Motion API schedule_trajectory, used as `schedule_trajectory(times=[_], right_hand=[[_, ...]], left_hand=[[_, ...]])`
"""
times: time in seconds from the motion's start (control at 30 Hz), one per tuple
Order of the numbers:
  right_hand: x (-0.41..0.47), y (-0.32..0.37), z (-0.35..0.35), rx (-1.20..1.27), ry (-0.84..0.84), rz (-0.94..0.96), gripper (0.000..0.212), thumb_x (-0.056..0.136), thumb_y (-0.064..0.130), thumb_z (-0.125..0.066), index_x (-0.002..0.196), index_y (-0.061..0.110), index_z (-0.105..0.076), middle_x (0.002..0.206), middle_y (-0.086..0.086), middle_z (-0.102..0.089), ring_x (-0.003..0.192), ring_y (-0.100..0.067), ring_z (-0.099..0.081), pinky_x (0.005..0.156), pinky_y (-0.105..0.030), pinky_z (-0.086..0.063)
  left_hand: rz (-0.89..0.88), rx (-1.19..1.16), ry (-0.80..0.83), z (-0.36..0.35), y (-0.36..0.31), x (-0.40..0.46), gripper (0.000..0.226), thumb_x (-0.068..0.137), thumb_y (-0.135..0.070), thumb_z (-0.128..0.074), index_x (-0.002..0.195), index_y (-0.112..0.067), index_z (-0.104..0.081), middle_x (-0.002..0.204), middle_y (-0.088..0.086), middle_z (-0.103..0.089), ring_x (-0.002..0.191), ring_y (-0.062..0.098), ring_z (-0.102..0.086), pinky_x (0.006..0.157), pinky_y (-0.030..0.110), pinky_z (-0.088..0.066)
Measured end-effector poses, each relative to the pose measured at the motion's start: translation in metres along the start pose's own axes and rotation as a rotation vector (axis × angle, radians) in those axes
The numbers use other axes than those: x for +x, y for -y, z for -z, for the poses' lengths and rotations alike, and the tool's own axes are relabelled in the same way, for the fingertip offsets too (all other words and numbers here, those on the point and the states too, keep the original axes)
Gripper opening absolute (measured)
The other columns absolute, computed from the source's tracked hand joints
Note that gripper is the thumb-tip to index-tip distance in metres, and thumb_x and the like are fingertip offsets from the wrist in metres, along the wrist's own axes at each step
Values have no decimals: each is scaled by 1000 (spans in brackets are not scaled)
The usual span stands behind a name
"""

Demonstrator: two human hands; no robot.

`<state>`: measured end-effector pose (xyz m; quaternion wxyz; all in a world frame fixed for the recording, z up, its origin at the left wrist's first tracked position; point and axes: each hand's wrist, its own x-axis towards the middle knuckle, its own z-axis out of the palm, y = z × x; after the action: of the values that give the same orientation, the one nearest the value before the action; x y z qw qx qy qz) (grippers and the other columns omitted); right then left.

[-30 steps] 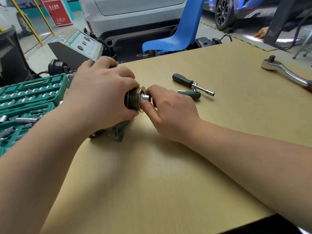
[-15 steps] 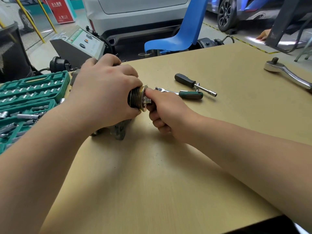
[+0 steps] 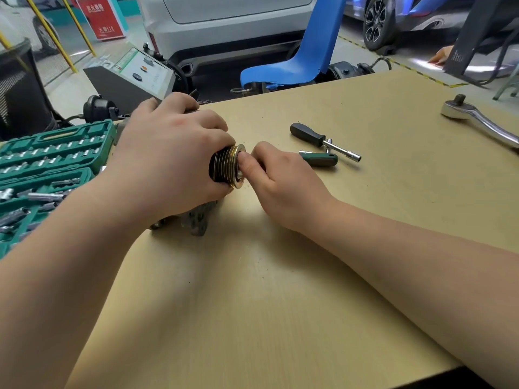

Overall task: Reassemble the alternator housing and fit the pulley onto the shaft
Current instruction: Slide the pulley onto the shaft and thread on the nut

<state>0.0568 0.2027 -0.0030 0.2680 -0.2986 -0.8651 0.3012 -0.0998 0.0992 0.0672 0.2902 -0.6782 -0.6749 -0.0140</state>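
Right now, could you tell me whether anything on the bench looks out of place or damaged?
Nothing stands out. The left hand grips the alternator by its pulley, the right hand works at the pulley's centre, and the ratchet and two drivers lie flat on the table.

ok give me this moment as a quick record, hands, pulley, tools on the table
left hand: left hand wraps over the alternator, fingers against the pulley
right hand: right hand pinches something at the pulley's centre; the part is hidden
pulley: grooved, brass-rimmed, facing right
tools right of hands: black-handled driver, green-handled tool
far right: ratchet
left edge: green socket case, open
surface: table
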Motion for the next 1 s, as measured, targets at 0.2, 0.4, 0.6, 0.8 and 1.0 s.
schedule_trajectory(times=[0.2, 0.4, 0.6, 0.8, 1.0], right_hand=[[-10, -3, -2, -101, 11, 120, 26, 112, 47, -40, 97, 26, -45, 79, 11, -48, 77, -20, -49, 61, -40, -32], [-1, -3, -8, -26, 42, 46, 38, 114, 44, -36, 80, 26, -38, 74, 11, -44, 79, -27, -46, 68, -38, -27], [1, 7, -12, 239, 72, -109, 41, 111, 43, -33, 77, 26, -49, 68, -4, -47, 65, -25, -46, 61, -34, -37], [4, 11, 0, 728, 243, -512, 51, 105, 58, -47, 70, 22, -49, 49, 9, -41, 38, -11, -35, 39, -17, -28], [-3, -3, -8, 207, 26, -64, 42, 110, 49, -47, 75, 26, -47, 71, 8, -55, 67, -12, -49, 61, -36, -36]], left_hand=[[4, -3, 9, -1, 0, 0, 51, 82, -61, -77, 122, -31, -80, 126, -6, -75, 127, 39, -57, 96, 60, -50], [8, 3, 1, -1, 0, 0, 48, 84, -62, -75, 121, -32, -80, 125, -8, -75, 126, 38, -57, 96, 58, -50], [13, 2, 29, 0, 0, 1, 50, 83, -65, -72, 125, -38, -78, 129, -13, -72, 128, 34, -54, 97, 56, -50], [10, 9, 49, 1, -1, 3, 52, 83, -66, -72, 128, -40, -76, 131, -14, -70, 131, 33, -52, 99, 56, -49], [-2, -2, 30, 2, 0, 2, 50, 84, -66, -68, 124, -37, -79, 128, -11, -73, 128, 36, -55, 97, 57, -50]])
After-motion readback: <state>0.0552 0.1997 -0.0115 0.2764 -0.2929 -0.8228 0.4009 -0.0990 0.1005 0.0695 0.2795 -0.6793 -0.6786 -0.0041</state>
